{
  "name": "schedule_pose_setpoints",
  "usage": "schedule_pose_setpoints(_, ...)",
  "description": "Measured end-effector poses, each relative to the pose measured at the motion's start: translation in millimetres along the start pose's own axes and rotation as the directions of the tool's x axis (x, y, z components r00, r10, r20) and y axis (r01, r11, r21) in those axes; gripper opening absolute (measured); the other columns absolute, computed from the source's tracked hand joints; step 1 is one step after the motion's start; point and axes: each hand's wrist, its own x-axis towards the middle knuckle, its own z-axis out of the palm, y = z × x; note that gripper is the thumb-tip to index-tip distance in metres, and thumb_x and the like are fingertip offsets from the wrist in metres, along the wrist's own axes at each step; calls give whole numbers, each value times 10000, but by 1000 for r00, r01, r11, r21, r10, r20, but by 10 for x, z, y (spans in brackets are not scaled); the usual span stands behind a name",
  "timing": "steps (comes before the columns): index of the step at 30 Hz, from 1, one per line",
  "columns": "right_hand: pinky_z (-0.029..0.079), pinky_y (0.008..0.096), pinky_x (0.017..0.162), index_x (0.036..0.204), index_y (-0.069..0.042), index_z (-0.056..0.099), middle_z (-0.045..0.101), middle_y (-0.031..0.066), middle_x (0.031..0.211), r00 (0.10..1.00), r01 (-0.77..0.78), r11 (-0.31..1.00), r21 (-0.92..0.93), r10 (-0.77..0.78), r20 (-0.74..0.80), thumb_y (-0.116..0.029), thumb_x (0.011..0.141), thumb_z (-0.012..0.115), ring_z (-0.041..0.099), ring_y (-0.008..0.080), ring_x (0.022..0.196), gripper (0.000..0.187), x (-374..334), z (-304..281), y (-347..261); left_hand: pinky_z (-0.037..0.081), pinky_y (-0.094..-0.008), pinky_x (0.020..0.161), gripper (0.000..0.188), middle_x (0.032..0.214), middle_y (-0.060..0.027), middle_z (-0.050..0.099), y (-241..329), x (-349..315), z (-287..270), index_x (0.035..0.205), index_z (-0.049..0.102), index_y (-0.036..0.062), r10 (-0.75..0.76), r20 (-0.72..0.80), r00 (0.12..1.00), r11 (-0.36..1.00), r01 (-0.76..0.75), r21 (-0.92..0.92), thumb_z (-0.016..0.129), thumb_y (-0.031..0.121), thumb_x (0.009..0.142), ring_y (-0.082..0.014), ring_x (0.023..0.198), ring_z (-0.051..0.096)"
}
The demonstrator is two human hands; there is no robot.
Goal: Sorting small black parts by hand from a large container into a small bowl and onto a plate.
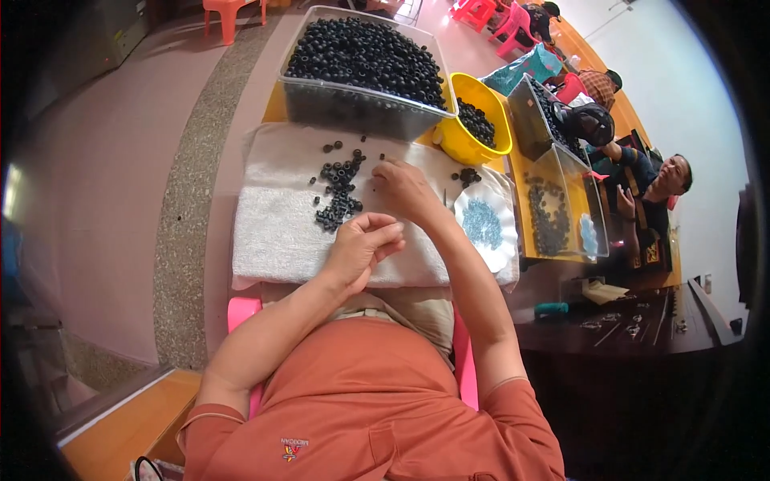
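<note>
On a white towel (273,216) before me lies a loose heap of small black ring-like pieces (341,176). My left hand (361,248) is just below the heap, thumb and forefinger pinched together; whatever is between them is too small to make out. Right of the heap, my right hand (407,191) is low over the towel with its fingers curled. One black piece (382,157) shows right at its fingertips, but I cannot tell if it is gripped. A white wavy-edged dish (507,220) with tiny light-blue bits (483,224) sits beside my right forearm.
Beyond the towel stand a large clear bin (361,104) full of black pieces and a yellow bucket (501,132). More clear bins (593,200) line the right side. Another person (654,192) sits past them. A dark tabletop (642,321) bears small metal items. Pink stools stand farther off.
</note>
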Motion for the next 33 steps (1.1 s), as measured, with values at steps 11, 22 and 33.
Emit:
schedule_pose_setpoints(11, 508, 265, 679, 1025, 22, 675, 676, 87, 801, 942, -217, 741, 635, 329, -61, -86, 907, 632, 643, 115, 762, 165, -611, -130, -79, 578, -284, 780, 99, 914, -62, 668, -40, 7, -14, 971, 620, 40, 9, -15, 1000, 999, -8, 40, 673, 38, 887, -148, 783, 659)
schedule_pose_setpoints(22, 526, 245, 723, 1057, 42, 657, 653, 43, 854, 935, -183, 443, 878, 354, 16, -82, 951, 598, 651, 117, 784, 174, -840, -185, -36, 581, -282, 777, 96, 900, -56, 660, -48, -1, -12, 972, 620, 38, 21, 0, 1000, 999, -21, 42, 671, 38, 890, -143, 782, 653)
schedule_pose_setpoints(33, 517, 243, 763, 997, 47, 653, 660, 52, 890, 952, -221, 309, 925, 272, 136, -64, 944, 607, 632, 109, 818, 132, -941, -308, -182, 575, -283, 777, 104, 923, -62, 664, -41, -7, -12, 989, 620, 42, 23, -10, 1000, 999, -23, 35, 664, 40, 895, -155, 812, 665)
